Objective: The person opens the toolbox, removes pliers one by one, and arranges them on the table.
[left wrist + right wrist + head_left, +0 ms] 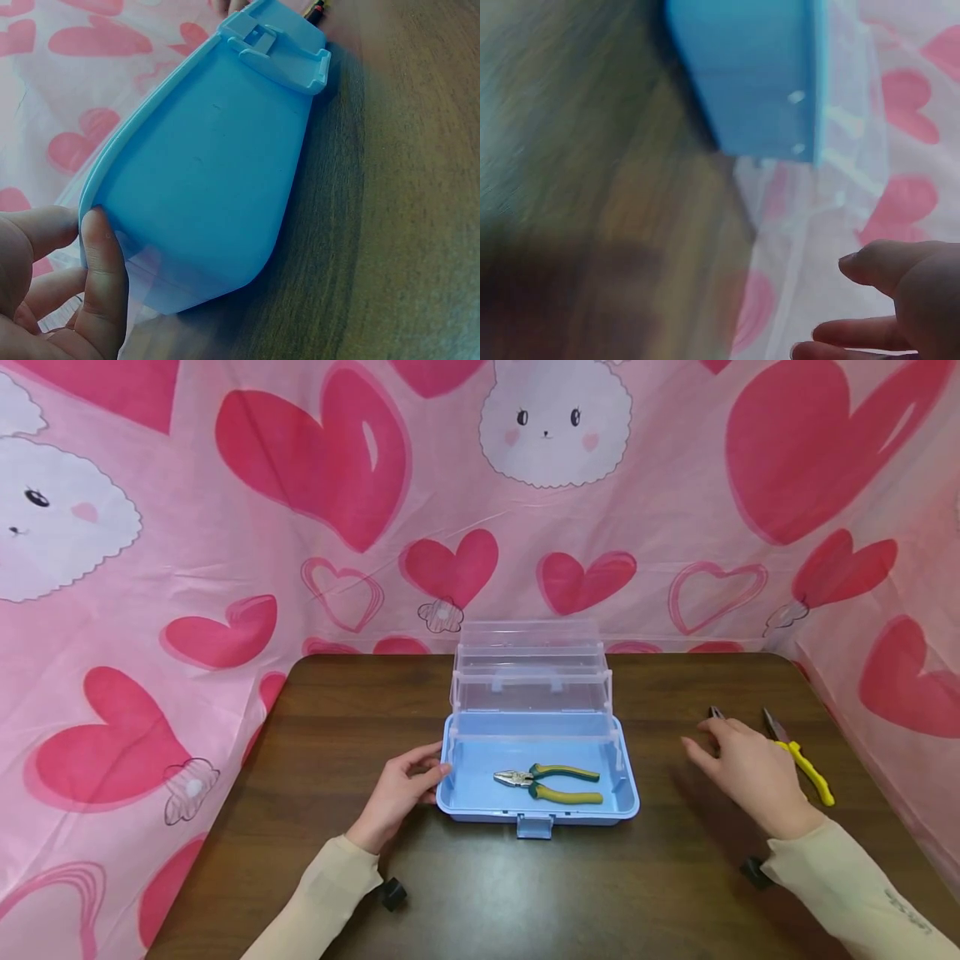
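Observation:
A light blue toolbox (pixel 480 817) stands on the table with its clear lid and trays (pixel 532 692) raised at the back. Inside it lies a pair of combination pliers (pixel 570 797) with green and yellow handles, jaws toward the left. My left hand (pixel 397 789) grips the box's left rim between thumb and fingers; the left wrist view shows this hold (pixel 105 277). On the right, my right hand (pixel 757 777) hovers above the table, fingers loosely spread, holding nothing. Beyond its fingers pokes a dark tool tip (pixel 716 712), the rest hidden. Beside it lie yellow-handled pliers (pixel 812 772), partly covered.
The dark wooden table (pixel 337 710) carries the box at its middle. Behind and at both sides hangs a pink cloth (pixel 465 493) with hearts and white animal faces. The box's front latch (pixel 535 827) hangs down.

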Action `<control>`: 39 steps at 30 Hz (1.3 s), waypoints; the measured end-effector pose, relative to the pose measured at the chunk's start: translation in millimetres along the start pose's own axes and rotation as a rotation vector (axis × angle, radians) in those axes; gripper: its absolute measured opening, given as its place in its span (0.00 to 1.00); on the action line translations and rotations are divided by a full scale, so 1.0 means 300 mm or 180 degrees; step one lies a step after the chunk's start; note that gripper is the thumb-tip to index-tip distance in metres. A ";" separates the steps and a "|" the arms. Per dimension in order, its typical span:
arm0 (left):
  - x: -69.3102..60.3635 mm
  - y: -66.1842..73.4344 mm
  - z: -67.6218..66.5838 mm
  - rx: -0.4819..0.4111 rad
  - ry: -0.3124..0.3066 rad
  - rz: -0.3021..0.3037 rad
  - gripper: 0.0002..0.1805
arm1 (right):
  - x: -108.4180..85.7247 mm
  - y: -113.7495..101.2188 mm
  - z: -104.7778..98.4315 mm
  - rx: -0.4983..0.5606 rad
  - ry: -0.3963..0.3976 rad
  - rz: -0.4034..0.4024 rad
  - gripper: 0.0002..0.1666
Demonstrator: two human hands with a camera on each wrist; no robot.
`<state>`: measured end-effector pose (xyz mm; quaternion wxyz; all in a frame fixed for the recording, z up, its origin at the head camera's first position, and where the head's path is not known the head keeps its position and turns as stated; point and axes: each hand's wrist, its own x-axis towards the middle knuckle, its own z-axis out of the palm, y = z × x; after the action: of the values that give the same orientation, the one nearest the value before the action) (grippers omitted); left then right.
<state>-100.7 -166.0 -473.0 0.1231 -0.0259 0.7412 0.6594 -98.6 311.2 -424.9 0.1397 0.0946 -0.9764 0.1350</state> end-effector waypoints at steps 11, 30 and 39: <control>0.002 -0.002 0.002 0.0010 0.0007 -0.0001 0.28 | 0.030 -0.139 -0.054 0.0290 -0.0401 -0.0140 0.25; 0.011 -0.020 0.003 -0.0006 0.0028 0.0048 0.28 | 0.036 -0.321 0.063 0.0389 -0.0355 -0.1030 0.24; 0.008 -0.020 0.008 0.0017 0.0036 0.0060 0.28 | 0.035 -0.366 0.142 0.0449 -0.0649 -0.1371 0.23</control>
<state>-101.5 -164.0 -479.6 0.1128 -0.0223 0.7438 0.6585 -94.7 193.6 -435.2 0.0590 0.3231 -0.9309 0.1597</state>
